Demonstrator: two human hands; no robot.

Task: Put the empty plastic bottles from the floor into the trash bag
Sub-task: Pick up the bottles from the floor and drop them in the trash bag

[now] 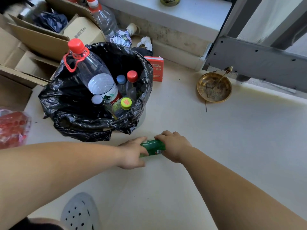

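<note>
Both hands, left hand point(132, 152) and right hand point(173, 145), clamp one green bottle point(152, 147) between them | five bottles in trash bag point(69, 103).

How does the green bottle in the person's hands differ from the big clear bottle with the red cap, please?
The green bottle lies sideways low over the floor, held in the left hand and right hand; the big clear bottle stands tilted in the black trash bag. One is green and smaller, the other colourless and far larger. Both look like plastic bottles.
</note>
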